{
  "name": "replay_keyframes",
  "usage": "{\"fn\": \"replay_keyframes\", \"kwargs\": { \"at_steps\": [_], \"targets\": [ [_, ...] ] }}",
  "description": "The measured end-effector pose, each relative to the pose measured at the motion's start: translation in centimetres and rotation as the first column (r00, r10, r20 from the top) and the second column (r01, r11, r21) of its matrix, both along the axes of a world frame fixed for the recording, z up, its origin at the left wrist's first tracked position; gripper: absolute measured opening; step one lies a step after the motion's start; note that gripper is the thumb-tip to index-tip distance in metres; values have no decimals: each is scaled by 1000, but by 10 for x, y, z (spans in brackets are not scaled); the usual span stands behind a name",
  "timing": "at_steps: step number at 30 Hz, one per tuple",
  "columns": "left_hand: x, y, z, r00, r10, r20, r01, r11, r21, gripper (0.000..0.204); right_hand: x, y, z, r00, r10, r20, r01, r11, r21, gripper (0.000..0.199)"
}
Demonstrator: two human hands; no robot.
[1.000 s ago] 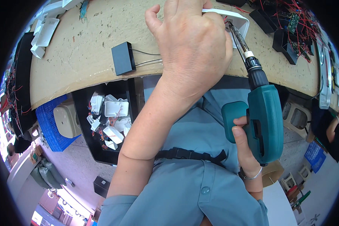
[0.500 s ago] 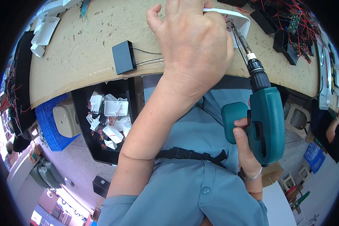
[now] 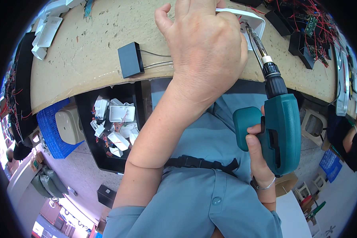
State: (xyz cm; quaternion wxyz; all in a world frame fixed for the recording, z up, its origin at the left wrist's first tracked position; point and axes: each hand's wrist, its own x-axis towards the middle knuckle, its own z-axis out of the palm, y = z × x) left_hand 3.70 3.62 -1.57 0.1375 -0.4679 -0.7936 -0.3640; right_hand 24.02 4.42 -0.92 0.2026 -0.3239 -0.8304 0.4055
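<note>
My right hand (image 3: 258, 148) grips a teal gun-shaped soldering iron (image 3: 283, 131) by its handle. Its metal tip reaches into a shallow white plastic case (image 3: 254, 23), near thin red wire inside. Over the left part of this case, my left hand (image 3: 206, 43) is bent palm down with the little finger sticking out. Its other fingers curl forward and away, so what they pinch is hidden. Beside it, a small black box (image 3: 130, 60) lies on the worktable (image 3: 95, 51), with two dark wires running under my left hand.
Black housings (image 3: 301, 47) with circuit boards and tangled red wires sit at the far right. White plastic shells (image 3: 49, 31) lie at the far left. Below the table edge stands a black bin (image 3: 95, 146) of white cases, beside a beige stool (image 3: 69, 125) and a blue crate (image 3: 53, 139).
The soldering iron and its tip have shifted very slightly right and down. My left hand and the white case have also moved a touch to the right.
</note>
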Motion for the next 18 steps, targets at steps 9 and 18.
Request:
{"fn": "replay_keyframes", "kwargs": {
  "at_steps": [9, 18],
  "targets": [
    [0, 0, 0, 1000, -11, 22, 11, 1000, 16, 9, -2, 1, -2, 999, -44, 10, 44, 999, 20, 26],
    [-1, -1, -1, 1000, -3, 17, 3, 1000, 9, 9, -2, 2, -4, 1000, -16, 4, 15, 1000, 25, 26]
  ]
}}
